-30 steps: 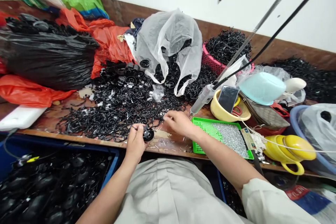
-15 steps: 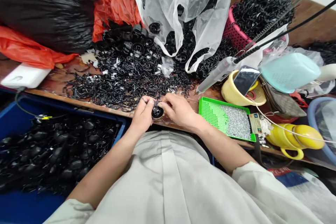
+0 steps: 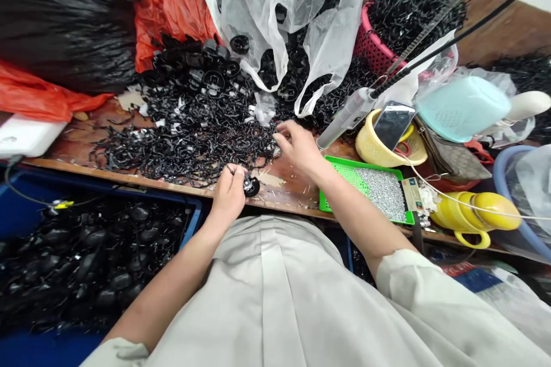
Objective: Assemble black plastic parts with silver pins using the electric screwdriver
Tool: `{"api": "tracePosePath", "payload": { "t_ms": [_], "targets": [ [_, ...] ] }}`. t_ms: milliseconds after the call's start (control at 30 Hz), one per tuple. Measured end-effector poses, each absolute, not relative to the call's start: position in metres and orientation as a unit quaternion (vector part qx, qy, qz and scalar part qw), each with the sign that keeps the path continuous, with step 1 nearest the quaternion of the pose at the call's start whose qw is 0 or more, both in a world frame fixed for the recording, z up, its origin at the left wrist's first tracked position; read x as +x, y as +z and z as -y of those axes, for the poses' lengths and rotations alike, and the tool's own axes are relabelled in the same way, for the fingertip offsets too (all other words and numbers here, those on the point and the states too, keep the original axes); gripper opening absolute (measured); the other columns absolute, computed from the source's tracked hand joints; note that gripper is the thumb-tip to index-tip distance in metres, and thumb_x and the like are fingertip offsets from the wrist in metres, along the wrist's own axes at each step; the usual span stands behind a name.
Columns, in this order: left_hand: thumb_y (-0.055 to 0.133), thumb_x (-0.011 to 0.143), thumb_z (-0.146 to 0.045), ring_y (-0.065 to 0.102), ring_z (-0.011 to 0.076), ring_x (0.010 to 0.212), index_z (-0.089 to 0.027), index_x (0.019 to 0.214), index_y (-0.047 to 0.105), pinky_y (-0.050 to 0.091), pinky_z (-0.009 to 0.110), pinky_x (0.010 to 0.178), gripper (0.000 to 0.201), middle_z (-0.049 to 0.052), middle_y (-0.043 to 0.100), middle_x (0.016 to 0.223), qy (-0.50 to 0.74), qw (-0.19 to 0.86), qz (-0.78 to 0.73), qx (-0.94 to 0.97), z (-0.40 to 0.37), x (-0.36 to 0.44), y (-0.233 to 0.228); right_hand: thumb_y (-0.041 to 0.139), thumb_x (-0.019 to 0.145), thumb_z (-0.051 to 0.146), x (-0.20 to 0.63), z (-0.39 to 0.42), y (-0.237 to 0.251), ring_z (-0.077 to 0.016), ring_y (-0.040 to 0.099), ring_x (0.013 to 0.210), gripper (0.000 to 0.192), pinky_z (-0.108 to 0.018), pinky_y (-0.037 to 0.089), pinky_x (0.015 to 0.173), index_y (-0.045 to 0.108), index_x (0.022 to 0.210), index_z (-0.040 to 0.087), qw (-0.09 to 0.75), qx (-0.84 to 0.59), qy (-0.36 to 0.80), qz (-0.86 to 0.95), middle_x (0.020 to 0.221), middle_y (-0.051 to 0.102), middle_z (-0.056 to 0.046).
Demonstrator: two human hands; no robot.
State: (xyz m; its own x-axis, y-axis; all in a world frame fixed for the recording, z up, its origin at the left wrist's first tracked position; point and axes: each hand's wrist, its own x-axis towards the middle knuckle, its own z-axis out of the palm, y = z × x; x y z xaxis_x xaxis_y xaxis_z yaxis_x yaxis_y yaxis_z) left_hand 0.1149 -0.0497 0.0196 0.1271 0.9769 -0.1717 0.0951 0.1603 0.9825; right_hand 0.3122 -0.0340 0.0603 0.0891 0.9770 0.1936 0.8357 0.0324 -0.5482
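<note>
Left hand (image 3: 229,194) holds a small round black part (image 3: 252,186) pinched between thumb and fingertips, just above the near edge of the table (image 3: 284,180). The part looks like a moulded plastic disc with a pale centre; detail too small to read further.

Right hand (image 3: 298,148) reaches forward over the edge of the pile of black clips (image 3: 185,143), fingers curled and close together; whether a clip is already between the fingertips cannot be told.

Handling, as judged: the disc is light, rigid and smooth-sided, so a rim pinch as now held should be secure, though glossy plastic could slip if the grip relaxes. The clips look thin, springy and tangled among themselves; a single one is best taken by one end with fingertips, since a pull from the middle would likely drag neighbours along.

Nearby: green tray (image 3: 340,175) with fine silvery pieces just right of the right wrist; yellow bowl (image 3: 374,152) with a phone (image 3: 394,125) propped in it; clear bag (image 3: 301,17) of black parts behind the pile; blue bin (image 3: 26,350) of black pieces below the table at left.
</note>
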Motion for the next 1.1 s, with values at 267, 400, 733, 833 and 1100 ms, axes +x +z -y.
{"api": "tracePosePath", "payload": {
  "t_ms": [267,400,733,833,1100],
  "targets": [
    [0.049,0.086,-0.046,0.044,0.0090,0.033,-0.021,0.092,0.052,0.025,0.015,0.027,0.026,-0.006,0.049,0.055,0.336,0.604,-0.518,0.504,0.056,0.108,0.027,0.046,0.086,0.011,0.333,-0.031,0.071,-0.0273,0.062,0.102,0.035,-0.040,0.048,0.086,0.056,0.118,0.020,0.078,-0.784,0.059,0.614,0.116,0.062,-0.013],
    [0.049,0.085,-0.050,0.047,0.0106,0.032,-0.022,0.094,0.050,0.025,0.016,0.025,0.029,-0.006,0.051,0.053,0.324,0.643,-0.497,0.485,0.062,0.107,0.030,0.047,0.088,0.018,0.345,-0.003,0.081,-0.0214,0.063,0.100,0.033,-0.032,0.047,0.087,0.059,0.118,0.024,0.140,-0.716,0.092,0.678,0.108,0.069,-0.004],
    [0.054,0.084,-0.050,0.050,0.0114,0.035,-0.021,0.095,0.049,0.033,0.017,0.026,0.031,-0.006,0.054,0.054,0.320,0.663,-0.470,0.487,0.058,0.120,0.032,0.053,0.081,0.008,0.334,0.072,0.066,-0.0212,0.056,0.117,0.038,-0.033,0.044,0.095,0.068,0.111,0.027,0.103,-0.524,0.183,0.825,0.136,0.054,-0.004],
    [0.056,0.082,-0.049,0.051,0.0104,0.036,-0.021,0.092,0.049,0.033,0.016,0.026,0.031,-0.005,0.055,0.057,0.341,0.673,-0.475,0.453,0.059,0.119,0.034,0.049,0.087,0.013,0.341,0.086,0.060,-0.0219,0.051,0.121,0.037,-0.037,0.042,0.098,0.062,0.121,0.023,0.195,-0.602,0.122,0.764,0.134,0.052,-0.009],
    [0.057,0.083,-0.049,0.053,0.0114,0.038,-0.019,0.095,0.052,0.035,0.017,0.027,0.033,-0.003,0.057,0.059,0.334,0.709,-0.463,0.414,0.063,0.121,0.047,0.061,0.086,0.033,0.343,0.117,0.071,-0.0303,0.050,0.109,0.034,-0.045,0.034,0.089,0.062,0.119,0.024,0.040,-0.658,0.071,0.749,0.112,0.062,-0.011]
  ]
}}
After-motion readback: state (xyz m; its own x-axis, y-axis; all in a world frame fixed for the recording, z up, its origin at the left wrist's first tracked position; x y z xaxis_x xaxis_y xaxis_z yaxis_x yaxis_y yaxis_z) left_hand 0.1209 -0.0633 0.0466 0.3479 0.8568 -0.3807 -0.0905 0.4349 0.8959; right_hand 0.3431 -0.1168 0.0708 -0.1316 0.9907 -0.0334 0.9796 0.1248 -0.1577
